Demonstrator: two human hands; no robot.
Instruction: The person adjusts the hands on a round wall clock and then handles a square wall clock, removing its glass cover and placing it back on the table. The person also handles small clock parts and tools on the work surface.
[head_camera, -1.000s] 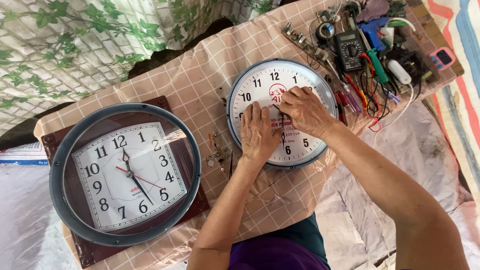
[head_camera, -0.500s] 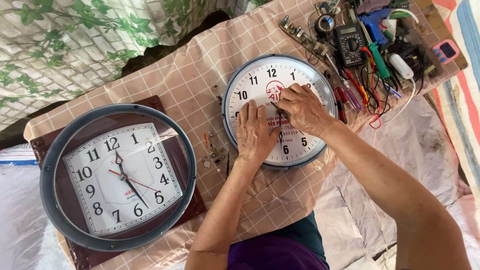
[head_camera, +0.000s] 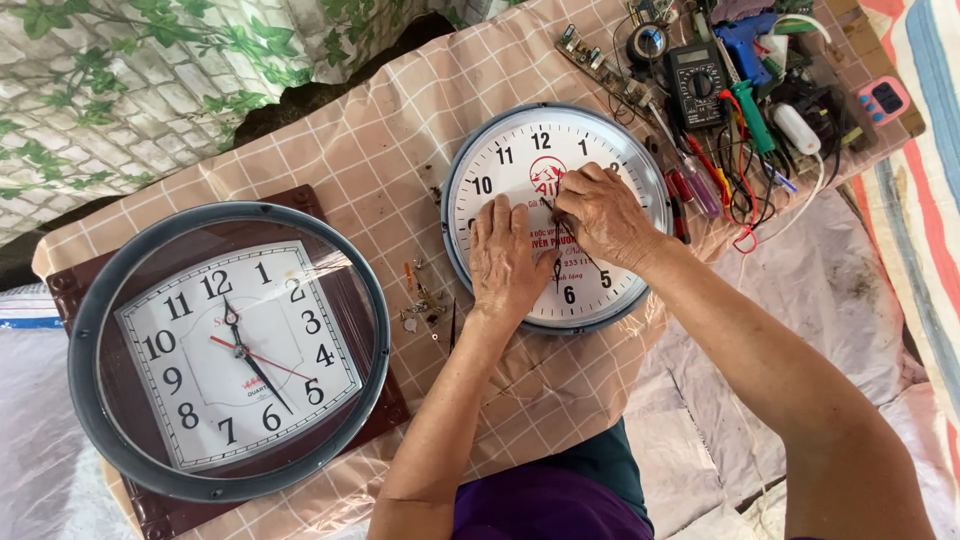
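— Where are your hands?
— Both are on the round white clock (head_camera: 530, 170), which lies on the checked cloth (head_camera: 340, 160). My left hand (head_camera: 507, 262) lies flat, fingers spread. My right hand (head_camera: 600, 215) pinches something small at the centre; I cannot tell what.
— Any label?
— A red round emblem (head_camera: 546, 171) sits under the twelve.

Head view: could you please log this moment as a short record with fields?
surface: checked cloth over a table
left hand: left hand lies flat on the round white clock
right hand: right hand has its fingertips pinched at the middle of the dial
second clock: square-faced clock in a grey round rim, to the left, untouched
small parts: screws and bits between the two clocks
tools: multimeter and screwdrivers at the top right
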